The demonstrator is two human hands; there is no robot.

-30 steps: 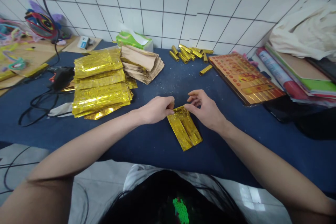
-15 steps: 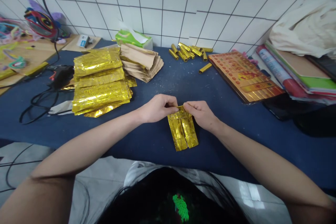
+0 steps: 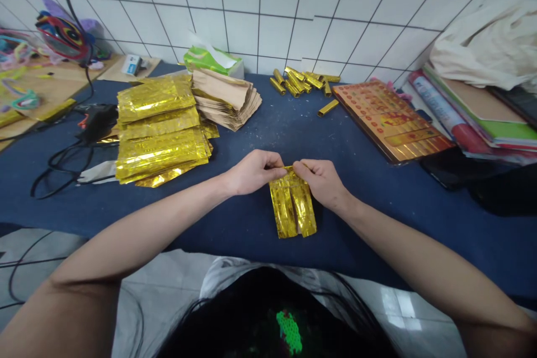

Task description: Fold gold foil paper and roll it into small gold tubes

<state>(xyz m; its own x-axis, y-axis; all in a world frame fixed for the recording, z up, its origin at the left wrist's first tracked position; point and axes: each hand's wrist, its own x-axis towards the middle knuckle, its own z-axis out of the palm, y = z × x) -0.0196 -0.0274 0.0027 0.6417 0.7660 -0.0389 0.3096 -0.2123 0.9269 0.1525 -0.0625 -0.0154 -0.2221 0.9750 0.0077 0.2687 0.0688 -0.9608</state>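
Note:
Between my hands is a folded sheet of gold foil paper (image 3: 285,210), its two side flaps meeting near a middle slit. My left hand (image 3: 258,172) pinches its far edge at the left corner. At the right corner, the thumb and fingers of my right hand (image 3: 321,179) are closed on the same edge. The near end of the paper hangs toward me over the blue cloth (image 3: 235,224). To the left lies a stack of gold foil paper (image 3: 161,128), with a pile of brown-backed sheets (image 3: 226,98) beside it.
Several small gold foil rolls (image 3: 300,81) lie near the tiled wall, one roll (image 3: 328,108) apart from them. A printed gold-orange pack (image 3: 392,120) sits to the right, by stacked books (image 3: 482,112). A green tissue pack (image 3: 213,61) and black cables (image 3: 62,162) are on the left.
The folded foil paper has swung slightly, its near end lifting a little away from me. Both hands keep their grip on its far edge.

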